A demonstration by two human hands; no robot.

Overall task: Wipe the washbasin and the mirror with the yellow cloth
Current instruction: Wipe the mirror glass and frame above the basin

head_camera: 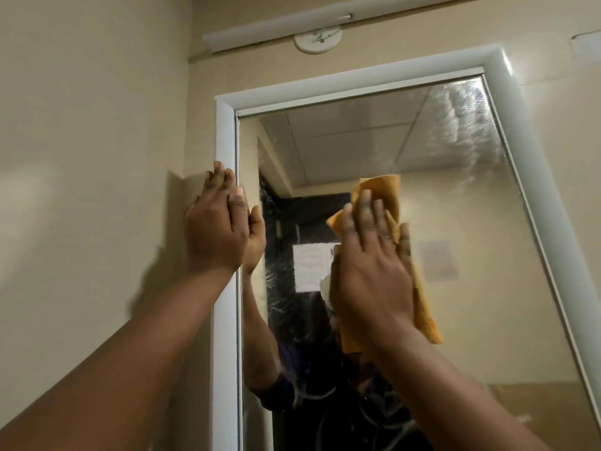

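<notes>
The right hand (367, 255) presses a soft, crumpled yellow-orange fabric cloth (419, 288) flat against the glass of the tall white-framed wall mirror (455, 222). Its fingers are straight and spread on top of the cloth, a flat-palm press, not a pinch. The cloth sticks out above the fingertips and hangs down past the wrist side.

The cloth looks light, limp and easy to bunch. It likely slides under the palm if pressure drops, so the best hold is a broad palm over the middle with the loose tail gathered in. The mirror glass is stiff, smooth, probably slippery when damp, and fragile, so it calls for even pressure and no jabbing.

The left hand (216, 222) is released, fingers straight, resting on the white frame (226, 141) and the beige wall (97, 157) well to the left of the cloth hand, seemingly as a brace.

Up and to the right of the cloth hand, streaky smears (461, 125) show on the glass, likely still to be wiped. Above the frame sit a white tube light fitting (276, 29) and a round white ceiling-rose plate (318, 40). The washbasin is out of view. Nothing blocks the glass.
</notes>
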